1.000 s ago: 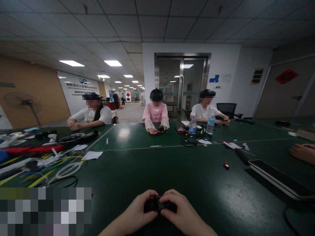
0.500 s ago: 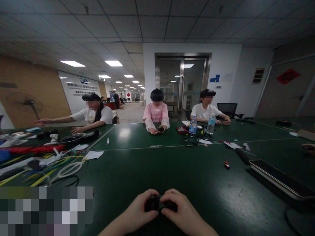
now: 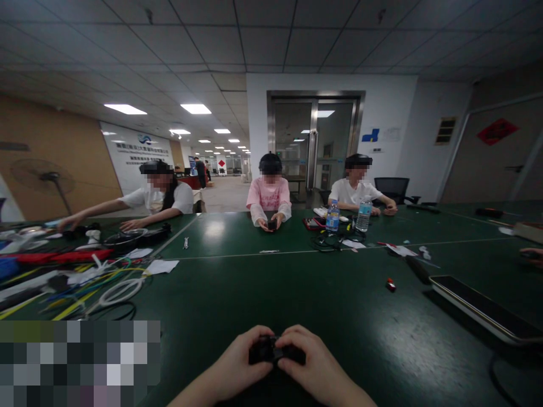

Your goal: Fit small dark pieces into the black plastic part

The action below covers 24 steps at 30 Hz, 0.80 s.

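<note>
At the bottom middle of the head view, both my hands hold one small black object [image 3: 268,351] just above the green table [image 3: 263,294]. My left hand [image 3: 242,357] grips its left end between curled fingers and thumb. Around the right end, my right hand [image 3: 310,358] is closed in the same way, thumb towards me and fingers on the far side. Much of the object lies hidden behind my fingers and in shadow, so its kind cannot be made out.
Cables [image 3: 121,291] and tools clutter the left side. A phone-like slab [image 3: 483,311] and a small red item [image 3: 391,284] lie on the right. Bottles [image 3: 333,216] stand farther back. Several people sit around; the one opposite [image 3: 269,195] holds a dark object.
My hands and the black object have barely moved. Across the table, the person in pink has shifted both hands around a dark object. The person at left has lowered an outstretched arm to the table.
</note>
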Motion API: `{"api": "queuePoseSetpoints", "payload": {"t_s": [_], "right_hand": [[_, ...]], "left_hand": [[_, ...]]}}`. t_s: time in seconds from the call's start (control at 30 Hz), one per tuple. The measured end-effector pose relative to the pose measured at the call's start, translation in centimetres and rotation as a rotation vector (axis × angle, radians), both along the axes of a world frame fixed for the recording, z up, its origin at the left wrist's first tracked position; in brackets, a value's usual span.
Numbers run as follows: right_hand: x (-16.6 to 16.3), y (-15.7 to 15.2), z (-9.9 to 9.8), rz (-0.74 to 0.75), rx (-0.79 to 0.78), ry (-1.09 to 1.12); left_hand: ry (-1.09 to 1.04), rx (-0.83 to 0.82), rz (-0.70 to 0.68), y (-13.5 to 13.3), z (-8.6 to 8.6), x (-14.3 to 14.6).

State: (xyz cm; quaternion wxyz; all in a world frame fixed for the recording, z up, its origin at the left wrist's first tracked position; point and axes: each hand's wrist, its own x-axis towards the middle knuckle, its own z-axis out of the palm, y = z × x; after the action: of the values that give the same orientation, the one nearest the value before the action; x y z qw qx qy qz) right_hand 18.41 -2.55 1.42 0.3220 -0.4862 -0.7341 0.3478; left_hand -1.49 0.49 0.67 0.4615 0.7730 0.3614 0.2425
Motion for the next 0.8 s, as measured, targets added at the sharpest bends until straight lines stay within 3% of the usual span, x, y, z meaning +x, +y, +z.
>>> {"api": "queuePoseSetpoints", "payload": {"t_s": [0.8], "right_hand": [[0.03, -0.09, -0.09, 0.007, -0.007, 0.006]], "left_hand": [[0.012, 0.0, 0.001, 0.05, -0.02, 0.06]]}}
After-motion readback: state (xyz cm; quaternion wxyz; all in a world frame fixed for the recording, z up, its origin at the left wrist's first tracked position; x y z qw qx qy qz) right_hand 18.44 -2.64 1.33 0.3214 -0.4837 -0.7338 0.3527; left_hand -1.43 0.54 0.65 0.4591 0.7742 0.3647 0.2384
